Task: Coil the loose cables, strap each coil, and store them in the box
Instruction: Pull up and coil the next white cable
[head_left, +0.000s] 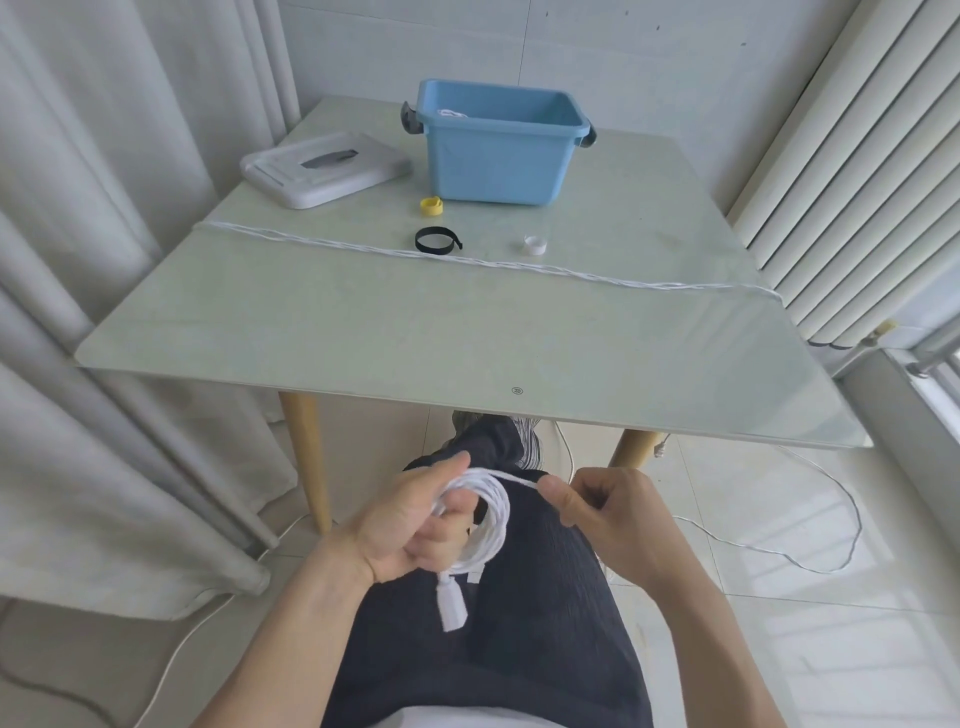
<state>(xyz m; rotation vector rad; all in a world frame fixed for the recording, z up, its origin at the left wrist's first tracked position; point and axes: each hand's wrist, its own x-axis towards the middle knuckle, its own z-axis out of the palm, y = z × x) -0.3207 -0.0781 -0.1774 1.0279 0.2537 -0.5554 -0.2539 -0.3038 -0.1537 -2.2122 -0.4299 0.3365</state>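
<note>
White cable coil (488, 514) is gripped in left hand (410, 525), below the table's near edge, over the lap; its plug hangs down. Loose strand is pinched by right hand (597, 514). Blue box (493, 156) sits at the far edge of table (363, 322); black strap (437, 240) and a second cable (467, 260) lie mid-table.

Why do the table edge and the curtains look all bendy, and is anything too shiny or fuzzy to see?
Head view: the wide lens bows the table edge and the curtains; window light puts pale glare on the table's right corner and the floor tiles; the hands and coil are only slightly soft, still readable.
</note>
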